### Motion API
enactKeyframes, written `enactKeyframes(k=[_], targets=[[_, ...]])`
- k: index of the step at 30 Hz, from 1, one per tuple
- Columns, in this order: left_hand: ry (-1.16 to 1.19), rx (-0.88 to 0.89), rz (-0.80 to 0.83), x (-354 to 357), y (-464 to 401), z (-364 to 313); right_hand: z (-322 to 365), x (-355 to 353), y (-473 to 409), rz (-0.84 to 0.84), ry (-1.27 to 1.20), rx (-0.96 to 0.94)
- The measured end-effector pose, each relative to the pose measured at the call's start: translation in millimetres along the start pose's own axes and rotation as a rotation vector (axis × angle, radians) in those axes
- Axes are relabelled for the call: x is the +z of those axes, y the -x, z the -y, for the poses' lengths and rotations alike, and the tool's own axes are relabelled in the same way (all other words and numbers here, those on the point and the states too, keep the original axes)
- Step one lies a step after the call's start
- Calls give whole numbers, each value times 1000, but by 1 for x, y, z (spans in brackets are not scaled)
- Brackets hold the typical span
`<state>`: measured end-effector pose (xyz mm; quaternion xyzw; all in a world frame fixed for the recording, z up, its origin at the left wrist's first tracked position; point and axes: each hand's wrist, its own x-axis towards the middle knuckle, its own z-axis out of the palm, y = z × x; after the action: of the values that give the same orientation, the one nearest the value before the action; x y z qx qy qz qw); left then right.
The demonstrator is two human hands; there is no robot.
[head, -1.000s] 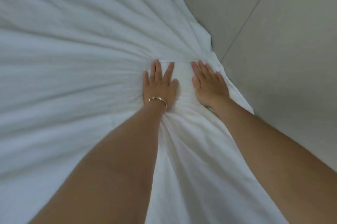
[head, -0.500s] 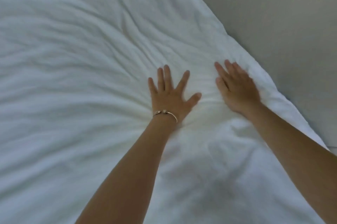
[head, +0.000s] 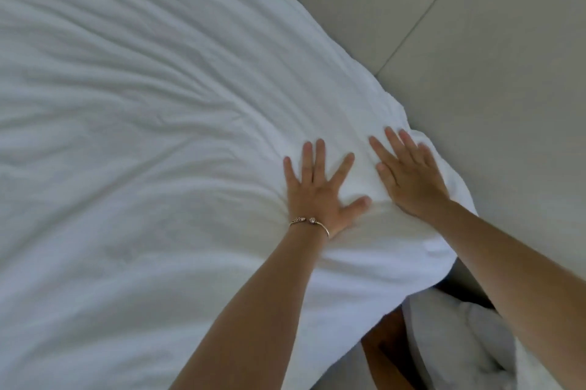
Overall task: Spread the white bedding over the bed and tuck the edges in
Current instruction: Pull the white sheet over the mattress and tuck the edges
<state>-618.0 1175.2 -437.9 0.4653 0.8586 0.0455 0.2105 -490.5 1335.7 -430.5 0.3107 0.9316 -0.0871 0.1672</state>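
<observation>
The white bedding (head: 142, 135) covers the bed and fills most of the view, with long creases running across it toward the corner. My left hand (head: 320, 189), with a thin bracelet at the wrist, lies flat on the bedding with fingers spread. My right hand (head: 409, 177) lies flat beside it, fingers straight, close to the bedding's right edge near the bed corner. Both palms press down on the fabric. Neither hand grips anything.
A grey padded wall (head: 475, 56) with a seam runs along the bed's right side. Below the corner, at the lower right, lies a bunched white cloth (head: 459, 345) over a dark gap (head: 383, 348) beside the bed.
My hands slid apart and outward across the bedding, fingers spreading. The bunched fan of folds under them has flattened. The view pulled back, showing the bed corner and the cloth below it.
</observation>
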Motion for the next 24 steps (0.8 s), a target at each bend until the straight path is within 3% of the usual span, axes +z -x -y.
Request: enactKeyframes(k=[6, 9, 11, 13, 16, 19, 21, 24], targets=[[-80, 81, 93, 20, 64, -31, -31, 27, 87, 74, 9, -150], [-31, 85, 142, 23, 93, -35, -48, 29, 125, 242, -7, -277], [-54, 100, 171, 26, 119, -42, -56, 27, 143, 340, 91, -360], [-142, 103, 173, 37, 145, -50, -63, 29, 152, 327, 216, -443], [-180, -32, 25, 44, 168, -65, -63, 36, 137, 113, 189, -465], [-151, -80, -244, 46, 170, -73, -56, 30, 113, -52, 101, -519], [-148, -46, -323, 47, 174, -73, -53, 15, 104, 8, 100, -590], [-90, -98, -196, 46, 177, -73, -48, -7, 100, 144, 62, -560]])
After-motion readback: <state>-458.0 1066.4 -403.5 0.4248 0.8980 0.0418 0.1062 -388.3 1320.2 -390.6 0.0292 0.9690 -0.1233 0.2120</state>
